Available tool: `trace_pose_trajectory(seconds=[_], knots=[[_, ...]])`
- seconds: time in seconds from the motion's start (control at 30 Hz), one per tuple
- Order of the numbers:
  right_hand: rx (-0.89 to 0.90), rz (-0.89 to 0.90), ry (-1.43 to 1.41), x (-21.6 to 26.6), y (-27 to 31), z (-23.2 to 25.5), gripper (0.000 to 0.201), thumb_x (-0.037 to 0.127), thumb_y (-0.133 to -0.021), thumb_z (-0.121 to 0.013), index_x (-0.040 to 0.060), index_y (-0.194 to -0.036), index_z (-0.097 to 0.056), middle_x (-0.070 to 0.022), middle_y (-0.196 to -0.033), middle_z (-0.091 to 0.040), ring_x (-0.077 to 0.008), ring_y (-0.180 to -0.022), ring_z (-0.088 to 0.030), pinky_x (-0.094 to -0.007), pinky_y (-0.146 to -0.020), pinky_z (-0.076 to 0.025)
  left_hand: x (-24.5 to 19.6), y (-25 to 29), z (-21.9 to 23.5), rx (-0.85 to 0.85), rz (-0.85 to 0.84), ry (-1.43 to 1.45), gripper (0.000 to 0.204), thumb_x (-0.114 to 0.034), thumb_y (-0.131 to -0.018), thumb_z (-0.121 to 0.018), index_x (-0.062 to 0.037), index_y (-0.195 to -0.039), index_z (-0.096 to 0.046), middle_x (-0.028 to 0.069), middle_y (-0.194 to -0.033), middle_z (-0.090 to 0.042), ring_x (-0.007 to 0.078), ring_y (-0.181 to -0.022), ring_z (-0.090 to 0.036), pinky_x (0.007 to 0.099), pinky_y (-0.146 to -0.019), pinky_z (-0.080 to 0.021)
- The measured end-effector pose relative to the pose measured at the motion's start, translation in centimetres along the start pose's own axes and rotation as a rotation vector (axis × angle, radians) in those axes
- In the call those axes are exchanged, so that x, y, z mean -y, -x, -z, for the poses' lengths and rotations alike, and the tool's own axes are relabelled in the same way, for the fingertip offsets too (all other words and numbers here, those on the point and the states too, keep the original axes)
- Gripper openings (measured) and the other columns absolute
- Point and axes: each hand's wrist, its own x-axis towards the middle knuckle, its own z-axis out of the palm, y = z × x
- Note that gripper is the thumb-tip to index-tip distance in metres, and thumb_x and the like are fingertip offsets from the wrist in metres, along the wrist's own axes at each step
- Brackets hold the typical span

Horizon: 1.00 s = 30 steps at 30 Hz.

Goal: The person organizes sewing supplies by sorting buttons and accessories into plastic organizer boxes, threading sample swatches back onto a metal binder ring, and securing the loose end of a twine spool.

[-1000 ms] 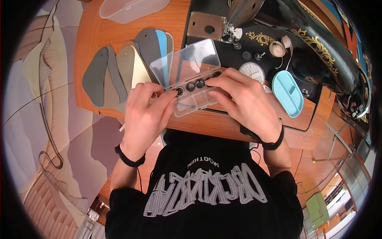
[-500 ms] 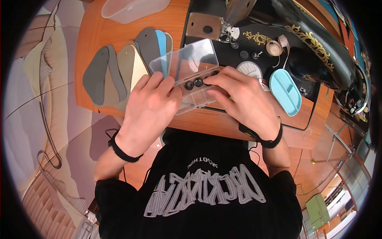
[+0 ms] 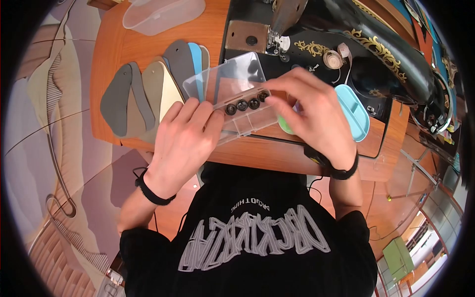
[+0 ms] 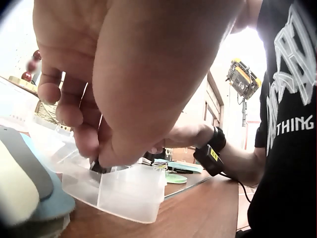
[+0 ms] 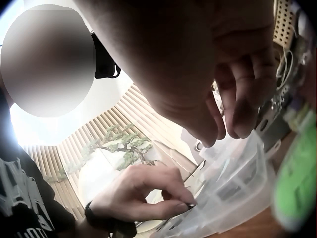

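Note:
A clear plastic compartment box (image 3: 247, 123) sits at the table's front edge, its see-through lid (image 3: 237, 72) folded back. Several round black buttons (image 3: 242, 105) are lined up in the box's back row. Over the left end my left hand (image 3: 188, 133) is bent down; its thumb and finger pinch a small dark button (image 4: 98, 166) low inside a compartment. My right hand (image 3: 314, 111) is at the right end, thumb and forefinger spread apart beside the last button. Nothing shows between the right fingers (image 5: 242, 124) in the right wrist view.
Grey, beige and blue flat templates (image 3: 118, 99) lie to the left. A black sewing machine (image 3: 366, 44) fills the back right, with a rolled tape measure (image 3: 332, 59) on its bed. A blue divided tray (image 3: 354, 116) and a green disc (image 3: 286, 125) are near my right hand. A translucent tub (image 3: 163, 17) stands behind.
My left hand has come down over the box's left end, hiding the spot where a button showed. My right fingers have parted, uncovering a button in the row.

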Motion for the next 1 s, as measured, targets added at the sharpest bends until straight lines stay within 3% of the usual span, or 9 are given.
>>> trace_pose_trajectory(seconds=[0.13,0.2,0.3,0.43,0.5,0.7,1.0], knots=[[-0.061,0.034,0.145,1.3,-1.5,1.3,0.014,0.006,-0.092,-0.069,0.0015,-0.106,-0.071,-0.0143,-0.096,-0.067,-0.0363,-0.079,-0.068,-0.0418,-0.070,-0.055,-0.6,0.8,-1.0,-0.113,0.078,0.122,0.025,0.002,-0.073,-0.076,-0.0023,-0.097,-0.069,0.0061,-0.084,-0.060,0.0245,-0.076,-0.059,0.0373,-0.067,-0.047],[-0.070,0.082,0.194,1.3,-2.7,1.0,0.015,0.005,-0.093,-0.067,0.0007,-0.107,-0.071,-0.0148,-0.098,-0.068,-0.0372,-0.081,-0.068,-0.0427,-0.071,-0.056,-1.1,1.2,-2.1,-0.333,0.133,0.262,0.026,0.004,-0.075,-0.077,-0.0019,-0.099,-0.069,0.0073,-0.090,-0.065,0.0260,-0.077,-0.062,0.0384,-0.067,-0.049],[-0.064,0.193,0.305,0.6,-4.6,0.0,0.021,-0.001,-0.089,-0.063,-0.0017,-0.110,-0.068,-0.0162,-0.099,-0.069,-0.0385,-0.088,-0.070,-0.0443,-0.074,-0.058,-1.4,1.3,-3.8,-0.422,0.032,0.388,0.031,0.006,-0.073,-0.078,-0.0022,-0.102,-0.069,0.0090,-0.096,-0.067,0.0274,-0.080,-0.064,0.0392,-0.068,-0.050],[0.040,0.241,0.613,0.4,-6.5,-1.1,0.030,-0.005,-0.079,-0.064,-0.0023,-0.109,-0.063,-0.0157,-0.096,-0.068,-0.0377,-0.088,-0.072,-0.0416,-0.074,-0.061,-1.4,2.3,-5.5,-0.424,0.041,0.379,0.033,0.005,-0.073,-0.079,-0.0024,-0.104,-0.069,0.0080,-0.095,-0.066,0.0256,-0.079,-0.063,0.0361,-0.067,-0.045],[0.090,0.221,0.708,0.2,-7.0,-1.6,0.021,-0.005,-0.079,-0.065,-0.0014,-0.099,-0.065,-0.0146,-0.096,-0.068,-0.0361,-0.083,-0.073,-0.0409,-0.071,-0.061,-1.3,2.8,-5.6,-0.427,0.043,0.383,0.034,0.005,-0.072,-0.079,-0.0025,-0.104,-0.069,0.0075,-0.095,-0.066,0.0250,-0.079,-0.062,0.0355,-0.067,-0.044],[0.068,0.233,0.737,-1.2,-7.2,-2.2,0.008,-0.004,-0.077,-0.066,-0.0001,-0.084,-0.066,-0.0132,-0.091,-0.066,-0.0339,-0.078,-0.073,-0.0394,-0.065,-0.060,-1.5,3.6,-6.4,-0.478,0.051,0.421,0.033,0.006,-0.072,-0.078,-0.0025,-0.102,-0.068,0.0071,-0.092,-0.064,0.0245,-0.075,-0.060,0.0358,-0.065,-0.043],[0.103,0.233,0.786,-1.5,-7.4,-1.9,0.011,-0.004,-0.078,-0.065,0.0002,-0.087,-0.061,-0.0139,-0.090,-0.065,-0.0347,-0.078,-0.073,-0.0402,-0.065,-0.060,-1.5,3.9,-6.9,-0.529,0.057,0.451,0.032,0.008,-0.071,-0.076,-0.0023,-0.100,-0.067,0.0073,-0.090,-0.066,0.0247,-0.074,-0.060,0.0359,-0.064,-0.043]])
